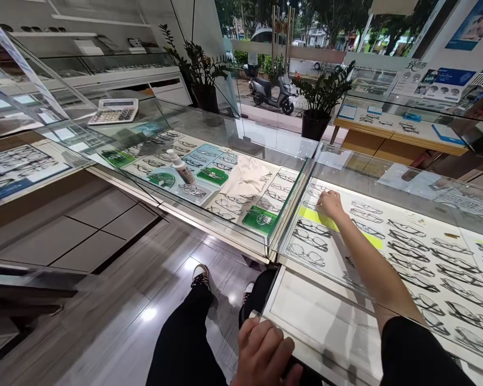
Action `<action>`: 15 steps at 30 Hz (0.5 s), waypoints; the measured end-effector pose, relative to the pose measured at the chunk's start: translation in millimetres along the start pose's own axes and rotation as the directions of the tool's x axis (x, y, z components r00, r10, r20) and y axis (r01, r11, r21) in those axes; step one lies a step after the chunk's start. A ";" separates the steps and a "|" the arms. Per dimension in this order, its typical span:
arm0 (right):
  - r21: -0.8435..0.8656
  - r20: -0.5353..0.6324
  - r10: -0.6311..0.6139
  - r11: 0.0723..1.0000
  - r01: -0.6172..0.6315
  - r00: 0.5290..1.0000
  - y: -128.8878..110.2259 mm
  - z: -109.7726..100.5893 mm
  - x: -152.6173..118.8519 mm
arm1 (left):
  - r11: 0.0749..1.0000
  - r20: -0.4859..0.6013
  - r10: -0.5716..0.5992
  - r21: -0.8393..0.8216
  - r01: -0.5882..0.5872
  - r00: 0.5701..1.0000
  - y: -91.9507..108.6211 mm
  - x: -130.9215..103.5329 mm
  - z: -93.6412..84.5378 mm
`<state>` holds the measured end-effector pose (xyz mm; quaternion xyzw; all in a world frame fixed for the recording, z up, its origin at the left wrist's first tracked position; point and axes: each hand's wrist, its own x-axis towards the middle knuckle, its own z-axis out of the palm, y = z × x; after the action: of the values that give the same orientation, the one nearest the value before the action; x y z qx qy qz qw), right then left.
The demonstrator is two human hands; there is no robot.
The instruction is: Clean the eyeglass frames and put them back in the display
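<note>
My right hand [330, 203] reaches into the lit glass display case [284, 244], its fingers closed at a pair of eyeglasses [316, 190] in the back left corner. The fingers partly cover that frame. Around it lie rows of eyeglasses [312, 233], some beside a yellow-green strip [316, 217]. My left hand [265, 346] is low in front, fingers curled over the front corner of a pulled-out white drawer [322, 305] beneath the case.
On the adjoining glass counter stand a spray bottle [181, 167], a crumpled pale cloth [245, 178] and a calculator [115, 111]. Potted plants [316, 102] stand by the glass front, with a scooter [271, 91] outside. My legs [185, 338] are beside the drawer.
</note>
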<state>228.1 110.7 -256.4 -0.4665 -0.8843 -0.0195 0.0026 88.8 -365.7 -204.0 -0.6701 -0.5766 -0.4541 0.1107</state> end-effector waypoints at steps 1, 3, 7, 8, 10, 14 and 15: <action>0.012 0.007 0.011 1.000 -0.011 1.000 -0.7 -1.6 -0.9 | 1.000 0.012 0.001 -0.003 -0.001 1.000 0.7 0.3 -2.1; 0.047 0.026 0.042 0.998 -0.043 0.999 -3.4 -6.1 -3.3 | 1.000 0.021 -0.013 -0.009 0.014 1.000 2.8 1.2 -4.6; 0.106 -0.053 0.103 0.990 -0.097 0.993 -22.5 -19.0 -15.8 | 0.998 0.020 -0.054 -0.034 0.055 0.998 7.8 3.9 -3.2; 0.125 -0.095 0.122 0.986 -0.110 0.988 -31.4 -22.6 -21.8 | 0.998 0.011 -0.057 -0.037 0.058 0.998 8.7 4.4 -2.4; 0.169 -0.175 0.143 0.979 -0.113 0.974 -53.9 -29.4 -37.9 | 0.998 -0.013 -0.057 -0.035 0.056 0.998 9.6 5.0 -1.0; 0.242 -0.238 0.084 0.970 -0.024 0.968 -106.3 -40.6 -83.1 | 0.998 0.020 -0.050 -0.039 0.051 0.999 9.2 4.3 -0.8; 0.258 -0.236 0.062 0.966 0.001 0.970 -118.7 -43.1 -95.7 | 0.998 0.028 -0.046 -0.036 0.047 0.999 9.0 3.8 -1.1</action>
<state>183.6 -36.8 -219.3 -0.4702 -0.8650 0.0379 0.1710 95.9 -366.7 -197.2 -0.6644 -0.5850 -0.4581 0.0800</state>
